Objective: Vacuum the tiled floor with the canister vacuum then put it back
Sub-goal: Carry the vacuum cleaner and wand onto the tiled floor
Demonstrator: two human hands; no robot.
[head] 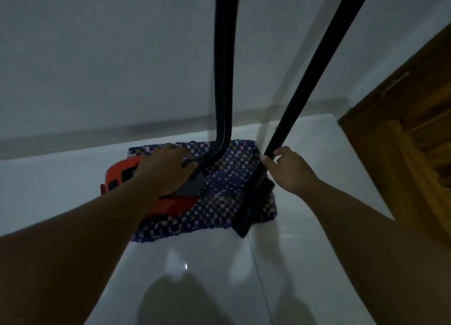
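Home interior: glossy tiled floor, woven mat, wooden door.

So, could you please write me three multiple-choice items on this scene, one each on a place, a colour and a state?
1. Where does the canister vacuum sit?
A. on the woven mat
B. on a shelf
C. inside a cupboard

2. What colour is the vacuum's body?
A. green
B. red-orange
C. white

3. What is the right hand doing?
A. hanging free
B. pressing the wall
C. gripping the black wand

Answers:
1 A, the mat lies under it by the wall.
2 B, red-orange casing shows beside the left hand.
3 C, fingers and thumb close around the wand.
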